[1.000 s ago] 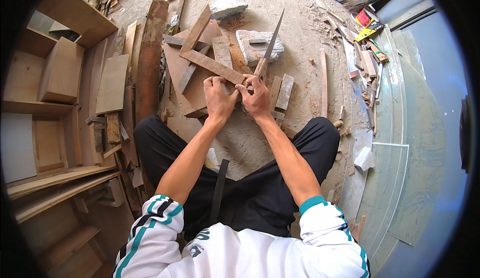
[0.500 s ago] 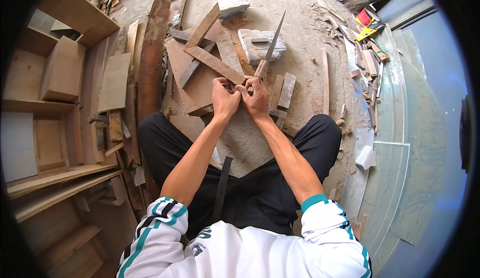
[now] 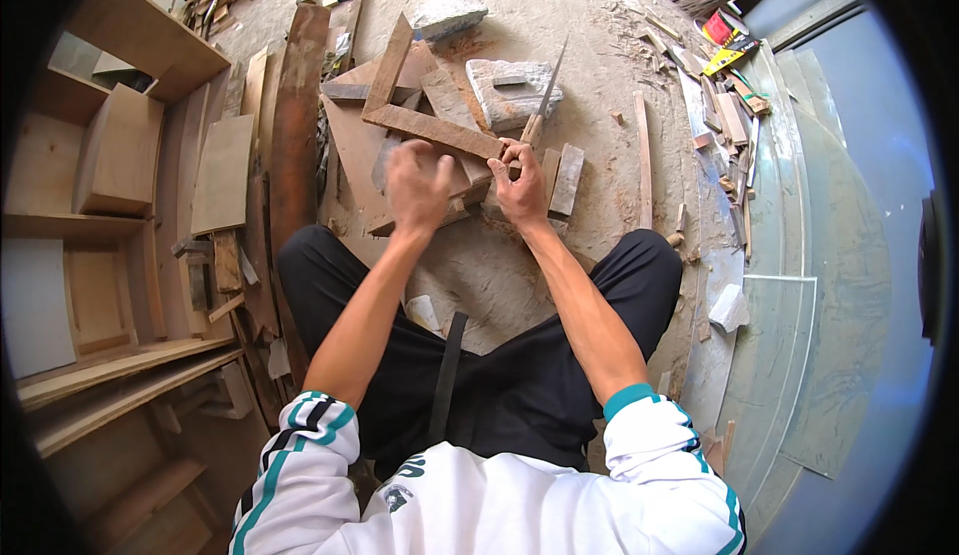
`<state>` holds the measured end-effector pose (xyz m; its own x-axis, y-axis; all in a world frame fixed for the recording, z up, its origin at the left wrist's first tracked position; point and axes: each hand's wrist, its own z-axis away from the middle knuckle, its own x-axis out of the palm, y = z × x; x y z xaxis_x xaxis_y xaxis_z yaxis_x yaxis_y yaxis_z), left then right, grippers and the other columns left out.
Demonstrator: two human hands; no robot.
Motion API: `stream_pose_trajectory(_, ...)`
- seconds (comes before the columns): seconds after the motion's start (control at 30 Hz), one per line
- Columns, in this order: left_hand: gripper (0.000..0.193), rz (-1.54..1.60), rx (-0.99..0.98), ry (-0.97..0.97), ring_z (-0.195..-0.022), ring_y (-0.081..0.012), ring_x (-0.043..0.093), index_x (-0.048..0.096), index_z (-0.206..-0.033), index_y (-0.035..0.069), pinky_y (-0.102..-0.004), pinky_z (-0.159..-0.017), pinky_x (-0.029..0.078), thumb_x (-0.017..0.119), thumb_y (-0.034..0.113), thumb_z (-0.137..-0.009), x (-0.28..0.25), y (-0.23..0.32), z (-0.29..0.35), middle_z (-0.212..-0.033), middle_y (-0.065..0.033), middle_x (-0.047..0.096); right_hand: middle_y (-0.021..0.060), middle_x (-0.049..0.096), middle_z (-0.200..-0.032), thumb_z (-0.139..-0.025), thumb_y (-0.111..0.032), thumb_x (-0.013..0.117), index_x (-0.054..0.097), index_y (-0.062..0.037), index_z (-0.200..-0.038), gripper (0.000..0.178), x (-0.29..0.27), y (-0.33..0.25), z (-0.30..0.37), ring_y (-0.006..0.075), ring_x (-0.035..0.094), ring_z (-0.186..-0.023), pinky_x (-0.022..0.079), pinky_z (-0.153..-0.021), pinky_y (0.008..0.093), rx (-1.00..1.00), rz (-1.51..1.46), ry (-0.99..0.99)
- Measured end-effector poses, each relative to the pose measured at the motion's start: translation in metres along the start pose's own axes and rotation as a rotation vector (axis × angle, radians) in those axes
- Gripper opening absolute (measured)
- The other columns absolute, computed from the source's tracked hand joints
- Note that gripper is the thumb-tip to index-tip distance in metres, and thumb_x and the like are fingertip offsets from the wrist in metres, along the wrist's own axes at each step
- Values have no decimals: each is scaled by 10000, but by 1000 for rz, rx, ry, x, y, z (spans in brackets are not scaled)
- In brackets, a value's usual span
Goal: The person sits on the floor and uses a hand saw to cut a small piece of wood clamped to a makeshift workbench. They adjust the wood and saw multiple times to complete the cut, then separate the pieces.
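My right hand (image 3: 521,193) is closed in a pinch at the near end of an L-shaped wooden piece (image 3: 435,130), made of two strips meeting at a corner. Just beyond its fingers, a pale wooden handle (image 3: 533,131) with a long, narrow pointed blade (image 3: 552,80) sticks up and away. Whether some fingers grip that handle is hidden. My left hand (image 3: 418,187) is smeared by motion below the L-shaped piece, apart from my right hand; its fingers are unclear. Beneath them lies a brown board (image 3: 350,145) with wood strips across it.
A pale stone block (image 3: 514,110) carrying a small grey bar sits beyond the blade, another stone (image 3: 448,17) farther off. Short wood blocks (image 3: 567,177) lie right of my hand. Long planks (image 3: 300,115) and a wooden cabinet (image 3: 130,145) stand left; glass sheets (image 3: 779,355) lie right.
My left hand has left the end of the L-shaped piece and moved left. My right hand still pinches that end, and the piece has swung slightly. The blade has shifted along with my right hand.
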<state>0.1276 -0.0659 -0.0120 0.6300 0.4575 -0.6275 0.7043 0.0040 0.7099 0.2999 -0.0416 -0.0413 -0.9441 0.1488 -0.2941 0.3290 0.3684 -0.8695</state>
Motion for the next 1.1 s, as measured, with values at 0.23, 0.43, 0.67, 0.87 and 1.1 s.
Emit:
stream_pose_trajectory(0.23,751,-428,-213,-183,-1275,-407,475,461,-1373,0,-513,-1043,416,792,363,-805,-28,-35,-35,-1329,-250,513,114,665,-950,-934,-89,679,488,-45,-945,197,-6,11,-16,307,616,-1259,488,-950,396,126,-30,34)
stream_pose_trajectory(0.43,475,-168,-50,-30,-1145,-416,530,575,-1226,-57,-479,-1010,429,713,234,-877,3,-57,-32,-1175,-259,575,242,683,-1223,-926,-82,670,519,-46,-960,159,-11,7,-31,347,632,-1225,485,-994,418,141,-93,57)
stream_pose_trajectory(0.67,419,-103,58,50,-1113,-408,525,555,-1229,-57,-484,-997,423,683,168,-899,11,-45,-29,-1163,-245,561,118,716,-1030,-918,-64,685,507,-39,-910,180,-19,2,-30,128,664,-955,495,-774,307,89,-74,134)
stream_pose_trajectory(0.87,405,-84,128,73,-1108,-413,519,546,-1225,-51,-476,-987,426,688,141,-898,6,-27,-32,-1147,-239,557,115,706,-1060,-919,-51,678,508,-49,-904,170,-26,11,-24,144,656,-1064,487,-751,298,96,-123,136)
stream_pose_trajectory(1.1,396,-132,195,19,-1119,-406,528,564,-1218,-28,-472,-978,440,695,158,-895,18,-29,-49,-1159,-240,567,127,696,-1086,-907,-50,683,511,-60,-904,172,-31,10,-23,164,655,-1098,499,-776,308,187,-130,188)
